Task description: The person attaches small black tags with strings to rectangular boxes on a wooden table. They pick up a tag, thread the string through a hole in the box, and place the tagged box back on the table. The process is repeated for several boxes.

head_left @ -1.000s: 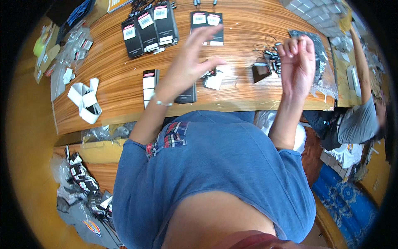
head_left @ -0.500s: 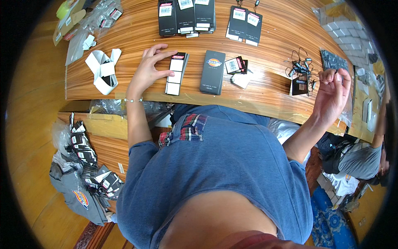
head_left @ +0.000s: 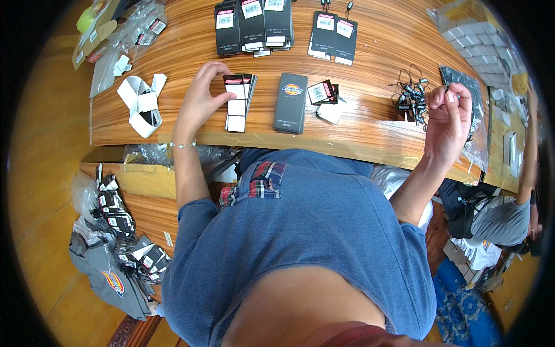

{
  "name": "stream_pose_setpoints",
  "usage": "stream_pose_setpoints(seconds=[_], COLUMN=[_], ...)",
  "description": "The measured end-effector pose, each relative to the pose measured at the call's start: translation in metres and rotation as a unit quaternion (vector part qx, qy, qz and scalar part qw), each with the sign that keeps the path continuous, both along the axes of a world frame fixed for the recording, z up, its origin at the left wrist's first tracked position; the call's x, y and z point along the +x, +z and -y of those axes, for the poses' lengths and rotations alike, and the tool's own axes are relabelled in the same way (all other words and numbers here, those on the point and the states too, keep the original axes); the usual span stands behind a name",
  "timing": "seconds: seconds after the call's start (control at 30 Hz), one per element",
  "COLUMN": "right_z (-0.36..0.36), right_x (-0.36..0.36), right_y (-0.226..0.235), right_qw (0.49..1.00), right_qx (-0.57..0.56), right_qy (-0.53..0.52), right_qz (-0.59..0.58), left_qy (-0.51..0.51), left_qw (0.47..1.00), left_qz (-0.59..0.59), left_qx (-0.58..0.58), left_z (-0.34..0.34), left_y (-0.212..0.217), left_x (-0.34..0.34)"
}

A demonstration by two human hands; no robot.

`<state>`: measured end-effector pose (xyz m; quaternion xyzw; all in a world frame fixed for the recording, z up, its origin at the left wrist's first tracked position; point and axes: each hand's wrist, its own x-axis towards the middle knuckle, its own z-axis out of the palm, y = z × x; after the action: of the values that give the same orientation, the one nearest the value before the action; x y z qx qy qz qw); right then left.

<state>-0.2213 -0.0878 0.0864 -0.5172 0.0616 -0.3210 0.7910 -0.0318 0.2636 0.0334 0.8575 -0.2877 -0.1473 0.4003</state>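
My left hand (head_left: pixel 203 95) is at the left of a stack of narrow black-and-white tags (head_left: pixel 236 110), fingers curved apart and thumb on the top tag. That top tag lies slightly askew over the others. My right hand (head_left: pixel 450 115) is raised at the right beside a tangle of black hang-tag strings (head_left: pixel 411 95). Its fingertips are pinched together; a tiny dark thing may be between them, too small to name. Between the hands lie a stack of dark grey hang tags (head_left: pixel 290 104) and a few small black-and-white tags (head_left: pixel 325 92).
Stacks of dark tags with barcode stickers (head_left: pixel 252 26) lie at the back, with a strung pair (head_left: pixel 333 37) beside them. A folded white paper strip (head_left: pixel 139 107) is at left, a plastic bag (head_left: pixel 462 87) at right. Another person (head_left: pixel 500 222) works at far right.
My right hand has moved left, closer to the string tangle. The top tag under my left thumb has shifted left over its stack. The whole view has drifted slightly.
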Motion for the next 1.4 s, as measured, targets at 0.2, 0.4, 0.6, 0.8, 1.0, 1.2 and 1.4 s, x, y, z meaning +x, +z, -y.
stream_pose_setpoints(seconds=[0.2,0.4,0.6,0.8,1.0,1.2,1.4], right_z=[-0.022,-0.053,-0.047,-0.049,-0.049,-0.049,-0.048], right_x=[0.002,0.017,0.014,0.015,0.019,0.017,0.011], right_y=[0.002,-0.004,-0.008,-0.012,-0.018,-0.018,-0.009], right_qw=[0.985,0.938,0.901,0.907,0.9,0.919,0.973], right_qx=[-0.148,-0.31,-0.375,-0.357,-0.369,-0.327,-0.184], right_qy=[-0.039,-0.092,-0.194,-0.207,-0.215,-0.204,-0.124], right_qz=[-0.081,-0.126,-0.098,-0.08,-0.084,-0.085,-0.065], left_qy=[0.016,-0.069,-0.118,-0.136,-0.159,-0.181,-0.229], left_qw=[0.959,0.959,0.952,0.951,0.95,0.948,0.942], left_qz=[-0.135,-0.045,-0.053,-0.077,-0.072,-0.068,0.039], left_qx=[-0.249,-0.271,-0.276,-0.266,-0.26,-0.254,-0.243], left_z=[0.069,0.165,0.193,0.194,0.193,0.195,0.196], left_y=[0.053,0.049,0.055,0.056,0.058,0.063,0.065], left_x=[-0.032,-0.053,-0.08,-0.081,-0.079,-0.079,-0.077])
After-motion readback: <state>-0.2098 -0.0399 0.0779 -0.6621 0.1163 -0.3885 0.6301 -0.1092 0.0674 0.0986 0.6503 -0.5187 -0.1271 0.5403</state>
